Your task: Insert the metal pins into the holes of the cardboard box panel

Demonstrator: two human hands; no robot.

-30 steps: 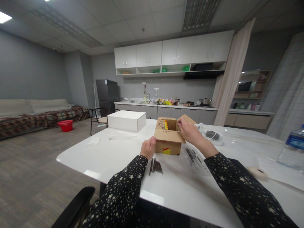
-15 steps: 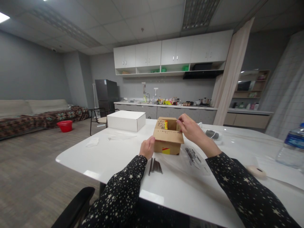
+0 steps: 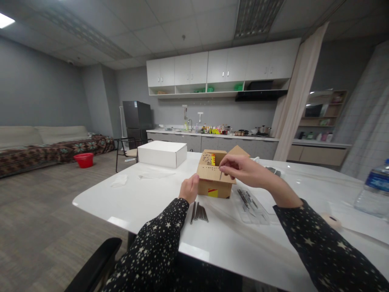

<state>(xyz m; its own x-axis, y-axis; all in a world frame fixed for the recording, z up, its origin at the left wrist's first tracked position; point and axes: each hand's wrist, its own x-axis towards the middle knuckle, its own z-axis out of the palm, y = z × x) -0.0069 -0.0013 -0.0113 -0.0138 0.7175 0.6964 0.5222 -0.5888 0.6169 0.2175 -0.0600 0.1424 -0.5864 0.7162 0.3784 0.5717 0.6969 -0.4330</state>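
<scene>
A small open cardboard box (image 3: 212, 187) with a red and yellow label stands on the white table (image 3: 146, 202). My left hand (image 3: 189, 188) is curled against the box's left side, holding it. My right hand (image 3: 240, 169) hovers over the box's near flap, its fingers pinched on a thin dark nail. A bundle of dark nails (image 3: 198, 212) lies on the table just in front of the box. A clear plastic bag (image 3: 251, 201) with more dark pieces lies to the right of the box.
A closed white box (image 3: 162, 153) sits at the table's far left, with crumpled clear plastic (image 3: 119, 181) nearby. A water bottle (image 3: 372, 190) and a tape roll (image 3: 330, 219) are at the right. A black chair back (image 3: 94, 265) is below me. A kitchen counter runs behind.
My right hand has come out of the box's far right corner and moved left and toward me, over the near flap, pinching a nail. My left hand has stayed on the box.
</scene>
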